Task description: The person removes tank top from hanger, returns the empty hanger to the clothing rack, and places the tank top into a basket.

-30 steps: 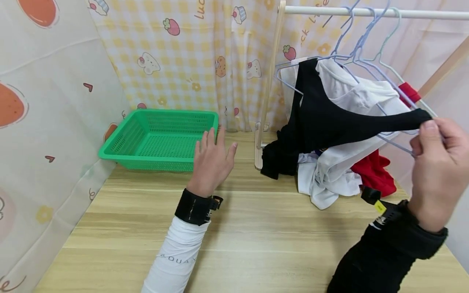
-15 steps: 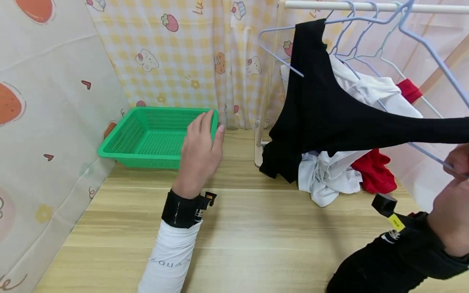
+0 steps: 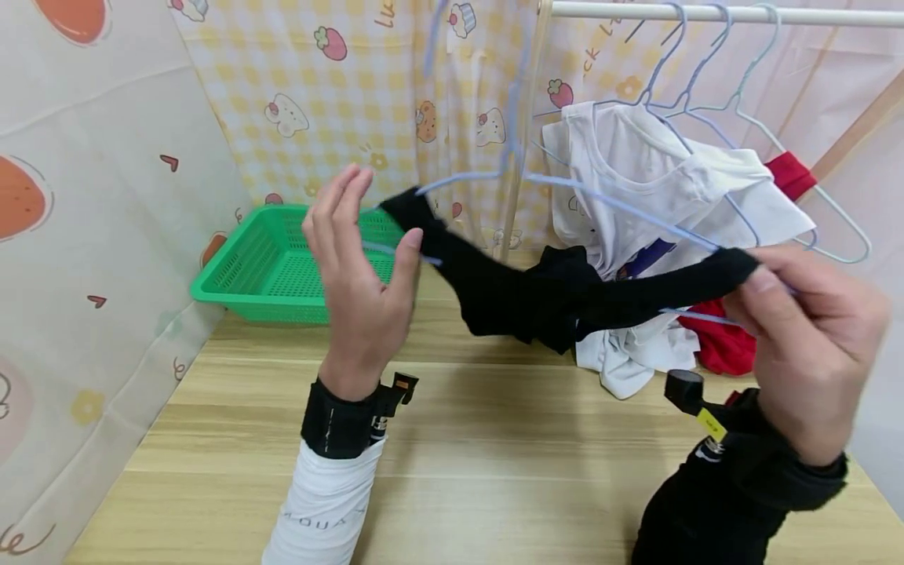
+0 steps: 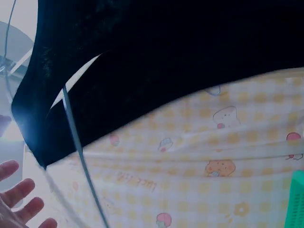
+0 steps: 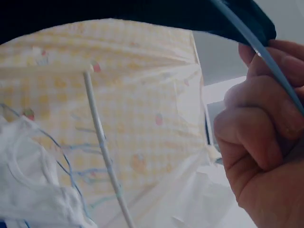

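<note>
A black tank top [image 3: 508, 302] hangs by its straps from a light-blue clothes hanger [image 3: 621, 205], off the rail. My right hand [image 3: 812, 337] grips the hanger's right end, with thumb and fingers over the strap there; the right wrist view shows the fingers [image 5: 254, 128] curled round the hanger wire [image 5: 266, 57]. Beside the hanger's left end, my left hand [image 3: 360, 290] is raised with fingers spread, and holds nothing. Whether it touches the hanger or strap I cannot tell. In the left wrist view, the black cloth [image 4: 166, 52] fills the upper part, apart from the fingertips.
A green plastic basket [image 3: 257, 310] stands at the back left. On the right, a rack with a white rail [image 3: 607, 9] carries white tops [image 3: 639, 149] and a red garment [image 3: 791, 174] on hangers. A patterned curtain [image 3: 339, 118] backs the wooden table [image 3: 459, 471].
The hanger with the black tank top has come off the rail and swung left and forward, held in my right hand. My left hand has shifted slightly left and turned, fingers spreading.
</note>
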A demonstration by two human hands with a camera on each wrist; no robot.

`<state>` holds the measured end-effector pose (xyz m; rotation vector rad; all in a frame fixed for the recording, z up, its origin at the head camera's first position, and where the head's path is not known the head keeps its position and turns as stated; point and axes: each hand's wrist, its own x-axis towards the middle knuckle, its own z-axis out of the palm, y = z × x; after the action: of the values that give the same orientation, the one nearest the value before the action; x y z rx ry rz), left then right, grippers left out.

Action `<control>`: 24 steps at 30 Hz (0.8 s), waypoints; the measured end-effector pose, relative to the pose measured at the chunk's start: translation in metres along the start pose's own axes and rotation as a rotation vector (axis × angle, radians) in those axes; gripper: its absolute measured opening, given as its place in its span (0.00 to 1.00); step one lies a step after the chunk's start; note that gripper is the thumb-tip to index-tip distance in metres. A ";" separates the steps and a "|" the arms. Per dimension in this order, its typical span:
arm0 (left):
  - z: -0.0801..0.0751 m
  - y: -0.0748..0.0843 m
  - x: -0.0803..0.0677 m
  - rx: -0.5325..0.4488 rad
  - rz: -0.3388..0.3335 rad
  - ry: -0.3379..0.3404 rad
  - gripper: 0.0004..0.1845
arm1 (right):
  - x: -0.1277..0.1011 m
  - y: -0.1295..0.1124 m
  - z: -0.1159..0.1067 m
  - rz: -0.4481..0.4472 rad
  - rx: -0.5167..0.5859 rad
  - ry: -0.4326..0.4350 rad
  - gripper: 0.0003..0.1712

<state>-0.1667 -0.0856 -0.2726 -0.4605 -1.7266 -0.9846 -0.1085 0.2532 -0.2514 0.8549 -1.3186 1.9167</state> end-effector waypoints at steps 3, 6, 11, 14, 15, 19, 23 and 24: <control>-0.005 -0.004 0.001 0.022 0.000 -0.022 0.31 | 0.003 0.010 0.010 0.021 0.079 -0.071 0.12; -0.009 -0.009 0.000 0.035 -0.013 -0.046 0.19 | 0.008 0.021 0.012 0.072 0.084 -0.120 0.15; -0.013 -0.019 0.001 0.062 -0.015 -0.079 0.09 | 0.017 0.040 -0.004 0.242 -0.067 -0.206 0.18; -0.014 -0.022 0.001 0.073 0.000 -0.101 0.10 | 0.021 0.047 -0.014 0.366 -0.283 -0.248 0.16; -0.015 -0.022 0.001 0.076 0.004 -0.105 0.10 | 0.023 0.049 -0.017 0.396 -0.388 -0.265 0.15; -0.019 -0.023 0.003 0.079 -0.005 -0.097 0.11 | 0.028 0.053 -0.021 0.403 -0.791 -0.383 0.14; -0.024 -0.021 0.004 0.113 -0.014 -0.105 0.12 | 0.031 0.055 -0.015 0.294 -1.007 -0.450 0.21; -0.026 -0.020 0.005 0.128 -0.013 -0.115 0.12 | 0.031 0.054 -0.011 0.270 -1.020 -0.449 0.23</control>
<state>-0.1673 -0.1185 -0.2732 -0.4304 -1.8857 -0.8649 -0.1717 0.2533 -0.2581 0.5718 -2.4375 0.9456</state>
